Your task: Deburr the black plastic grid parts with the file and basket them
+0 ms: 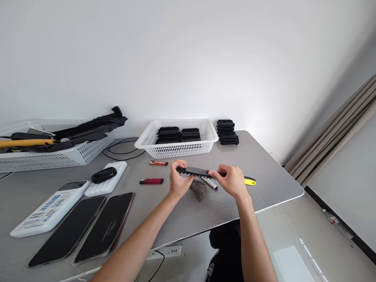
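Both my hands hold a long flat black plastic strip (197,170) level above the grey table (264,172). My left hand (179,181) grips its left end with curled fingers. My right hand (232,181) pinches its right end. Under the strip lie a white marker pen (209,183) and a small grey cloth (199,189). A yellow-tipped tool (250,181) pokes out just right of my right hand.
A white basket (176,149) holding black parts (178,134) stands behind, a stack of black parts (227,132) to its right. Two lighters (151,181) lie left of my hands. Phones (106,225), power banks and another basket (58,154) fill the left side.
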`<state>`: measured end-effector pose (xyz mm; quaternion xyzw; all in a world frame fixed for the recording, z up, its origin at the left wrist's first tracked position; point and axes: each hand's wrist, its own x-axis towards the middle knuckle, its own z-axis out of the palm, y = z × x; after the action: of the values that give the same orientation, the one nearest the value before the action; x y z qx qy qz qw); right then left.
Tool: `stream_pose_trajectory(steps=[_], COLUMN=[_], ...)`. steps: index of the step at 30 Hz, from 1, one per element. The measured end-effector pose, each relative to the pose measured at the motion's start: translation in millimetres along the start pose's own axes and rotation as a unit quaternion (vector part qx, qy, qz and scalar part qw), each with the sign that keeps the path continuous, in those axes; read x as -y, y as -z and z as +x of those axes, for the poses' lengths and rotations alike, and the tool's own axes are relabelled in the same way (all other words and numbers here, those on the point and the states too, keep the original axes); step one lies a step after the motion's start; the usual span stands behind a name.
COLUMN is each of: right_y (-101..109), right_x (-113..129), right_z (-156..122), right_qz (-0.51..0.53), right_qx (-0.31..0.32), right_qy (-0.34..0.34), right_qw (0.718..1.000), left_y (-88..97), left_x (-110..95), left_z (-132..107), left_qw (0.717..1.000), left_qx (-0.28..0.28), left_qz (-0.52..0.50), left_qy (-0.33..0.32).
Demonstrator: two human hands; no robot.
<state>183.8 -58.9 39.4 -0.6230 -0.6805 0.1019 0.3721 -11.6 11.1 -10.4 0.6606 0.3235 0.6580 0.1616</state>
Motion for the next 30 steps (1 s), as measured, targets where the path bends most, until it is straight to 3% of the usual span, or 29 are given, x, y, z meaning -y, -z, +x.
stream_pose_trajectory(steps=[6, 10, 19, 30], right_y=[3.4, 12.0, -6.7, -10.6], right_x=[-12.6, -19.9, 3.9, 16.5], right_z=[2.4, 1.3, 3.0, 0.6], right_qz=[-0.003, 0.030, 0.070, 0.034], right_qx=[0.016, -0.014, 0.042, 0.016], right_qy=[-0.019, -0.043, -0.061, -0.069], right_qw=[1.000, 0.998, 0.995, 0.997], left_y=[3.8, 4.1, -3.7, -5.7], left_x=[3.3, 5.3, 2.0, -0.2], left_z=[2.0, 1.9, -6.6, -10.0], left_qw=[1.000, 1.000, 0.998, 0.992], left_qx=[-0.013, -0.010, 0.047, 0.066], left_qz=[-0.003, -0.003, 0.018, 0.071], left_qy=[0.012, 0.003, -0.046, -0.078])
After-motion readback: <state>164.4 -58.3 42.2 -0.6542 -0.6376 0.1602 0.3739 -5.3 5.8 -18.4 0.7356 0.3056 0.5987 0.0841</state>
